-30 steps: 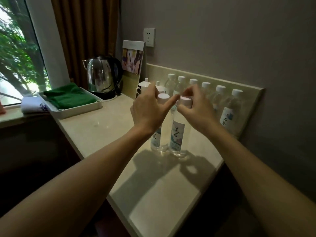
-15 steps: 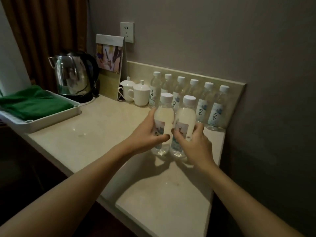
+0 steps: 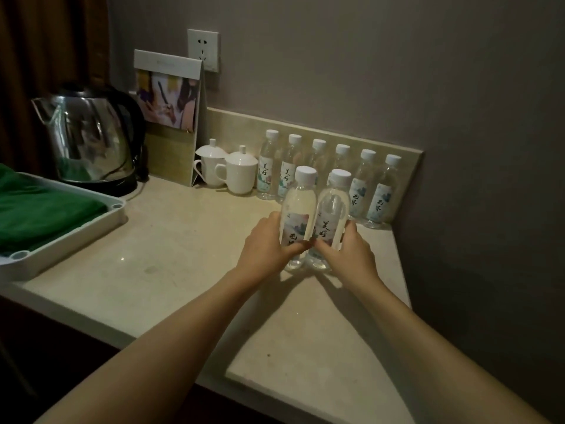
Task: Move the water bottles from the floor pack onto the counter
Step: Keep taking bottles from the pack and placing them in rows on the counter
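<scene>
Clear bottles (image 3: 315, 215) gripped upright on counter (image 3: 171, 246), one per hand

At frame centre, the left hand (image 3: 265, 246) grips one water bottle (image 3: 298, 215) and the right hand (image 3: 348, 252) grips another (image 3: 331, 214), both upright and touching on the beige counter (image 3: 171, 240); six bottles (image 3: 379, 194) line the backsplash behind.

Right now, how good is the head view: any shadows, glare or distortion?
Head view: dim overall; the hands and arms cast hard shadows on the counter below the two held bottles; the kettle shows mirror reflections; wide-angle bending at the edges; labels readable.
</scene>
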`<state>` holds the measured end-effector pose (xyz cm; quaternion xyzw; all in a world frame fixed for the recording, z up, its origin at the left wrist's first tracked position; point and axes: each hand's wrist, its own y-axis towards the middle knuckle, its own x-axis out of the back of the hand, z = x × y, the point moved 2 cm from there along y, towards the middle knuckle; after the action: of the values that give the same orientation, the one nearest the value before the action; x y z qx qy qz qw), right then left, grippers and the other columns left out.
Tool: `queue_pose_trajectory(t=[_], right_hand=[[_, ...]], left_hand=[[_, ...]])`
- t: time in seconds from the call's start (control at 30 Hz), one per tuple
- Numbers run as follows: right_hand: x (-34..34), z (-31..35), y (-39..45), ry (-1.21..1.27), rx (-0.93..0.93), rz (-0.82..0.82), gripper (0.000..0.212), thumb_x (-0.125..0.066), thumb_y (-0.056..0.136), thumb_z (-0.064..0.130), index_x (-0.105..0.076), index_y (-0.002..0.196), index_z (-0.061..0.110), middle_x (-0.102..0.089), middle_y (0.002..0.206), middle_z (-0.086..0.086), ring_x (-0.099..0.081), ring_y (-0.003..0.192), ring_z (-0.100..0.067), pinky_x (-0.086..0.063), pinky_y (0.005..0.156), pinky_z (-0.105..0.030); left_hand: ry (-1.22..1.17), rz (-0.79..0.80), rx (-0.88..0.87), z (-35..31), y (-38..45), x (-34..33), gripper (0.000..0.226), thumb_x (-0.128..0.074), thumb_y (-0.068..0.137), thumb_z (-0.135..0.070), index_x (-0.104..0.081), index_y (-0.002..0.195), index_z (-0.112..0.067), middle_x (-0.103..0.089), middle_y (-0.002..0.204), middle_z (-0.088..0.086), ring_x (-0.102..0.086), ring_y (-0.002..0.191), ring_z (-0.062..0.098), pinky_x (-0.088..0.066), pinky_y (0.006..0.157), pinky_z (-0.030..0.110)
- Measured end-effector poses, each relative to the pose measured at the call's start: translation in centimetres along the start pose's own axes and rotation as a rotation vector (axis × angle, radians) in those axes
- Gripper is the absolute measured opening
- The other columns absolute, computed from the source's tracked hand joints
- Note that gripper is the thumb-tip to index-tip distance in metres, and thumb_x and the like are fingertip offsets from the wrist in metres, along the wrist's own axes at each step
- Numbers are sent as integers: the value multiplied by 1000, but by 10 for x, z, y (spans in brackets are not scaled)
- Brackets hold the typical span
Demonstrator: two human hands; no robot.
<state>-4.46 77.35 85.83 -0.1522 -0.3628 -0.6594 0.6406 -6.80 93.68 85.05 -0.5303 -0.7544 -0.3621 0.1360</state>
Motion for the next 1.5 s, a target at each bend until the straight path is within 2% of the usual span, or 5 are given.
queue_pose_trajectory(t=[0.37,0.53,0.73,1.3,1.5], right_hand=[[-47,30,51,-33,-22,2,41,-62,89,44,-43,111,15,-63,112,-5,-61,95,-24,-45,73,-32],[-66,33,79,-79,-5,-26,35,-60,91,41,-40,104,15,-59,100,0,-61,97,-26,-45,73,-33],[-80,30,113,-115,-27,-39,39,-56,93,43,-39,111,12,-62,112,-10,-61,99,-30,-45,72,-35],[-90,48,142,-150,-163,-19,47,-57,94,37,-37,124,7,-61,118,-11,-61,104,-27,-51,83,-38],[-89,51,148,-228,-199,-7,45,-57,94,39,-38,118,7,-62,116,-12,-62,103,-30,-52,85,-43]], left_hand=[[-30,-57,44,43,57,16,59,-79,73,-50,-54,117,-21,-65,113,-3,-62,101,16,-54,87,42],[-16,-57,93,60,91,14,56,-81,73,-46,-52,112,-19,-66,112,-1,-65,99,18,-57,85,41],[-25,-66,95,74,123,5,53,-81,72,-47,-54,109,-20,-68,107,-1,-66,94,18,-57,83,42],[-73,94,-22,100,177,-3,56,-79,75,-45,-53,116,-17,-64,112,1,-63,103,19,-55,88,44],[21,171,-34,104,189,-5,55,-76,79,-45,-52,118,-15,-63,113,3,-61,104,21,-54,88,40]])
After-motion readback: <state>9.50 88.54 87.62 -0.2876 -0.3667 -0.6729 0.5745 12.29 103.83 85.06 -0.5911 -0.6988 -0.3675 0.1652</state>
